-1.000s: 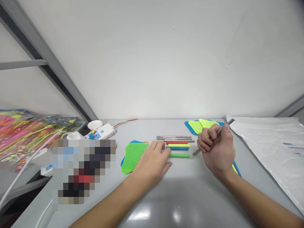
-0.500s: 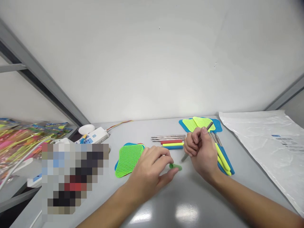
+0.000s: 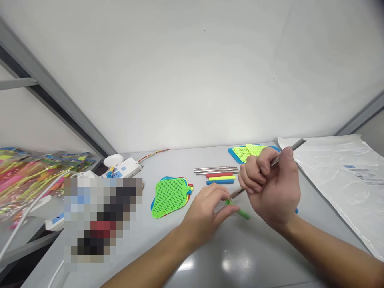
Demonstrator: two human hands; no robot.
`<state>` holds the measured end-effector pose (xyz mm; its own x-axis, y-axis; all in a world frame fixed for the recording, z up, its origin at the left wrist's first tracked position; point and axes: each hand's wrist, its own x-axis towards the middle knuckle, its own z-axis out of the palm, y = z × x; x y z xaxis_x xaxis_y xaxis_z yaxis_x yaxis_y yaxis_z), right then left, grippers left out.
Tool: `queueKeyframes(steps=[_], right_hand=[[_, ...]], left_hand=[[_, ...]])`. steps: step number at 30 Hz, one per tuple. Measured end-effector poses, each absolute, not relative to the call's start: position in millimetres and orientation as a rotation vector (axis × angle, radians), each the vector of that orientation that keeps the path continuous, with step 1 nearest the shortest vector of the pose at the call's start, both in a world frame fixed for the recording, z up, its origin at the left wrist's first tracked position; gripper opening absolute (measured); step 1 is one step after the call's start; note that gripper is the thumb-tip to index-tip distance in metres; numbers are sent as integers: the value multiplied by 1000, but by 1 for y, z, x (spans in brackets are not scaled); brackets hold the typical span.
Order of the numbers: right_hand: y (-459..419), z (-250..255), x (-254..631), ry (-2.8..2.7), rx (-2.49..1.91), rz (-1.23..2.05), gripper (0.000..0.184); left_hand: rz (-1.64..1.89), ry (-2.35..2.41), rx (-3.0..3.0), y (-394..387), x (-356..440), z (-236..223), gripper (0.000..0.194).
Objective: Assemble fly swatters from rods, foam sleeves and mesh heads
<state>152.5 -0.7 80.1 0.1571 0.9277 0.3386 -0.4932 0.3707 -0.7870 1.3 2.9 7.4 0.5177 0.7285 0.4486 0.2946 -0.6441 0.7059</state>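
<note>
My right hand (image 3: 273, 192) is closed around a thin metal rod (image 3: 295, 145) that slants up to the right, its lower end near my left fingers. My left hand (image 3: 210, 210) pinches a green foam sleeve (image 3: 240, 211) just below that rod end. Behind the hands lie red, yellow and blue foam sleeves (image 3: 220, 178) and a few bare metal rods (image 3: 214, 170). A stack of mesh swatter heads with a green one on top (image 3: 169, 195) lies left of my left hand. More yellow and blue swatter heads (image 3: 247, 152) sit behind my right hand.
A large clear plastic bag (image 3: 339, 176) covers the table's right side. A white power strip (image 3: 123, 168) with coloured wires and a white cable lie at the left, beside a blurred patch. Bright packaged goods (image 3: 27, 172) are piled at the far left. A white wall stands behind.
My left hand picked the green sleeve from the row and drew it toward me. My right hand raised the rod and tilted it, bringing its lower end close to the sleeve.
</note>
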Motion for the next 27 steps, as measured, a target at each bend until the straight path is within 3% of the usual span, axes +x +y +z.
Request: queueKeyframes(steps=[9,19,27], right_hand=[[5,111,129,-1038,-533,1216,51],[9,97,123,-1150,-514,1370,51],[11,88,121,-1171,-456,1473,45]], left_hand=[[1157,1017,2193,3,-8,16,18],[1277,1065,2333,6,-9,12,37],[1242,1044,2334,6,-7,9,26]])
